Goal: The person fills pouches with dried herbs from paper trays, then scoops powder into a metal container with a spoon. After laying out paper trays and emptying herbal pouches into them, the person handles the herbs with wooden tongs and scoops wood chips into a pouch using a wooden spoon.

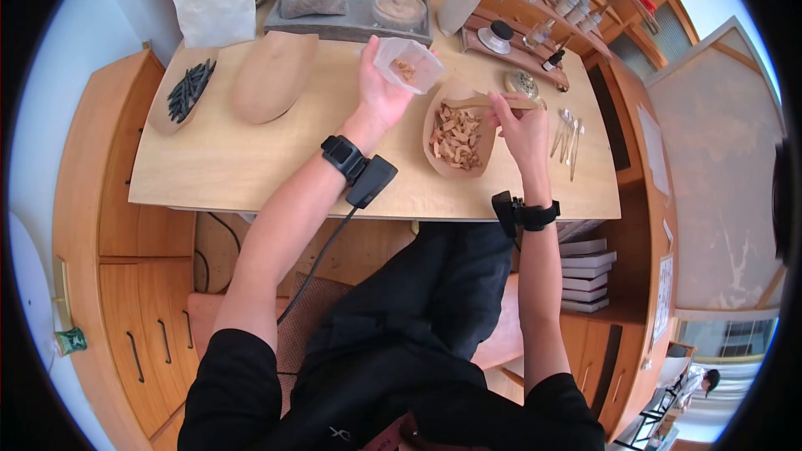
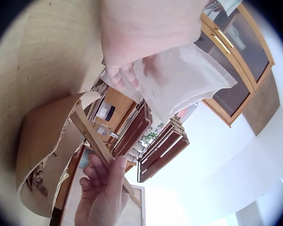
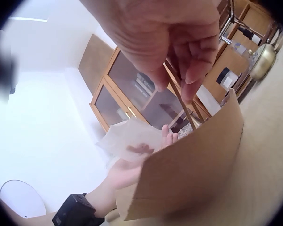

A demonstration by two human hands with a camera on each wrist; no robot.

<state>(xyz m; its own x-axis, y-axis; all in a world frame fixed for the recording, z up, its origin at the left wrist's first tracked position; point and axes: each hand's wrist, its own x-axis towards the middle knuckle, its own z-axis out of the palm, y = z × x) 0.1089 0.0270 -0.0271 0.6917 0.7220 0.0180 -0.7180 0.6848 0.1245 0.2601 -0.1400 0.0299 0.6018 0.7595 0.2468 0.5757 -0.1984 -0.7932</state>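
Observation:
My left hand (image 1: 382,92) holds a translucent paper bag (image 1: 422,67) with its mouth open and a few brown pieces at the bottom. To its right, my right hand (image 1: 524,129) pinches a flat wooden scoop or tweezer-like tool (image 1: 476,103), whose tip lies over the far rim of a brown paper-like tray (image 1: 451,169) of dried brown slices (image 1: 455,138). In the left wrist view, the tool (image 2: 98,143) runs from the tray's edge to the fingers of the right hand (image 2: 104,193). The right wrist view shows pieces through the bag (image 3: 132,141).
On the left are a tray of dark sticks (image 1: 190,90) and an oval brown board (image 1: 274,75). A grey tray (image 1: 351,29) with bags and a glass jar stands at the back. Thin metal tools (image 1: 568,140) lie right, below a wooden rack (image 1: 518,48) with bottles.

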